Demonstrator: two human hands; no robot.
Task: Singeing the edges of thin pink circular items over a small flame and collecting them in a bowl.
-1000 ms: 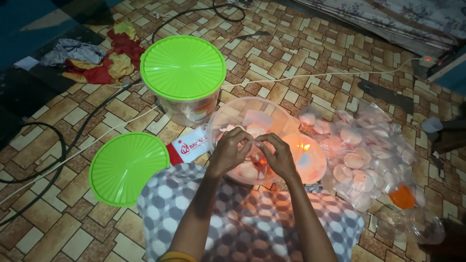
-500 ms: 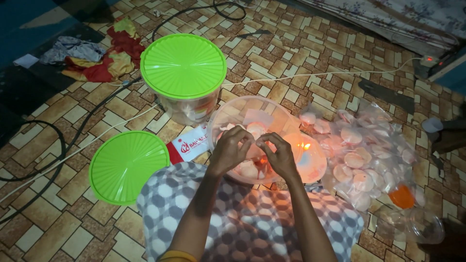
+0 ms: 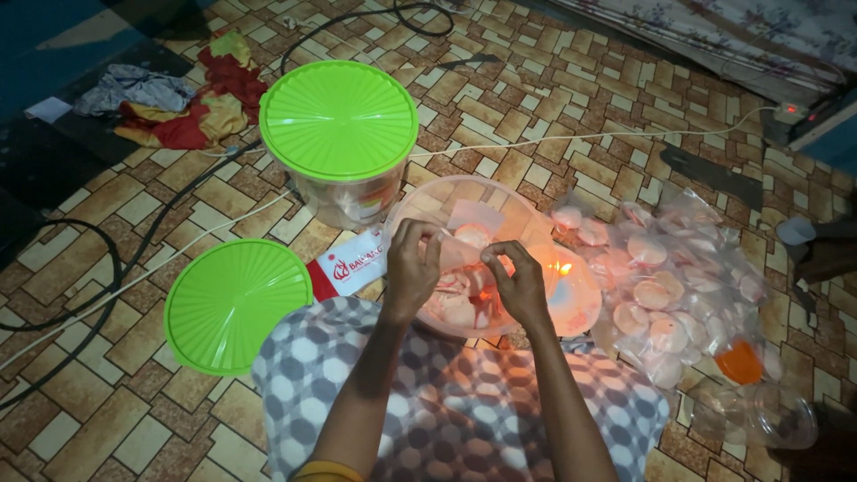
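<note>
Here the person sits on the tiled floor (image 3: 553, 116) with a clear bowl (image 3: 428, 201) in front of the lap, and both hands work over it. The left hand (image 3: 412, 268) and the right hand (image 3: 520, 281) are both closed in a pinch on the top edge of a small clear packet (image 3: 460, 252) that holds pale round crackers; the packet hangs just above the bowl, between the two hands. A small flame (image 3: 562, 267) burns just right of the right hand, at the bowl's right side, close to the packet's edge.

To do this step well, the person should keep the packet's mouth pulled flat and taut between the two pinches, so the plastic edges lie together without folds. Only the very edge should come near the flame; fingertips ought to stay back from it, and the crackers should sit low in the packet, away from the heat. A short, steady pass seems wiser than a long one, since thin plastic can shrink or hole quickly.

Beside the bowl on the right lies a heap of packets (image 3: 678, 286). A tub (image 3: 344, 192) with a green lid stands behind the bowl on the left, and a loose green lid (image 3: 237, 303) lies on the floor nearer the knee. Cables (image 3: 116, 286) cross the floor.
</note>
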